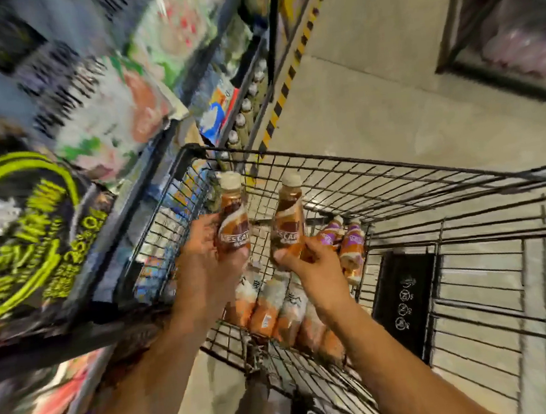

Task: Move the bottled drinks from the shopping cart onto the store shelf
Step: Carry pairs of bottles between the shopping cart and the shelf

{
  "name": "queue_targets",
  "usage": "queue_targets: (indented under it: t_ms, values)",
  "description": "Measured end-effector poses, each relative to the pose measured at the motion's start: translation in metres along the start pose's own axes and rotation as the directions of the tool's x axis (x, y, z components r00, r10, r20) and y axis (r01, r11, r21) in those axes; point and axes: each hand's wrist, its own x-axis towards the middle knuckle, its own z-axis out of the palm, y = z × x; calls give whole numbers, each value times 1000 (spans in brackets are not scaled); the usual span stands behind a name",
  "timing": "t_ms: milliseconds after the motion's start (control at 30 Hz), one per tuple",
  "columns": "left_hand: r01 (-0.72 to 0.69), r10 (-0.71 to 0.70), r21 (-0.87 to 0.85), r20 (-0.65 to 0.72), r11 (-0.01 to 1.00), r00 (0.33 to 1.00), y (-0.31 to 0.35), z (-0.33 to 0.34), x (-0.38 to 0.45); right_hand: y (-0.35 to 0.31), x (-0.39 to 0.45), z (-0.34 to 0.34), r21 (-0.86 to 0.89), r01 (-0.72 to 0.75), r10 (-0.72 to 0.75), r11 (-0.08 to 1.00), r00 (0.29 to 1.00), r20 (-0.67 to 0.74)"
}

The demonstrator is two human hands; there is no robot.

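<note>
My left hand grips a brown coffee bottle with a cream cap, held upright above the black wire shopping cart. My right hand grips a second brown bottle beside it, also upright. Several more bottles lie on the cart floor below my hands, and two purple-labelled bottles lie to the right of them. The store shelf on the left carries a row of capped bottles along its low tier.
Blurred packaged goods fill the upper shelves at left, with a black and green bag close to my left arm. A yellow-black striped strip runs along the shelf base. The cart's child seat flap is at right. Grey floor lies beyond.
</note>
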Motion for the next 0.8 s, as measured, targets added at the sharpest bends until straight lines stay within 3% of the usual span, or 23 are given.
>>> queue_targets:
  t_ms: [133, 300, 500, 800]
  values:
    - [-88, 79, -109, -84, 990, 993, 54, -37, -58, -73, -69, -2, -16, 194, -192, 981, 978, 85]
    - [-293, 245, -169, -257, 941, 935, 132, -89, -139, -152, -147, 5, -36, 446, -435, 894, 886, 161]
    - [-472, 358, -150, -468, 869, 808, 200, -168, -233, -225, -237, 24, -9, 662, -642, 749, 730, 235]
    - [-551, 429, 70, -710, 832, 558, 227, -284, -365, -293, -361, 98, 155, 810, -783, 566, 470, 408]
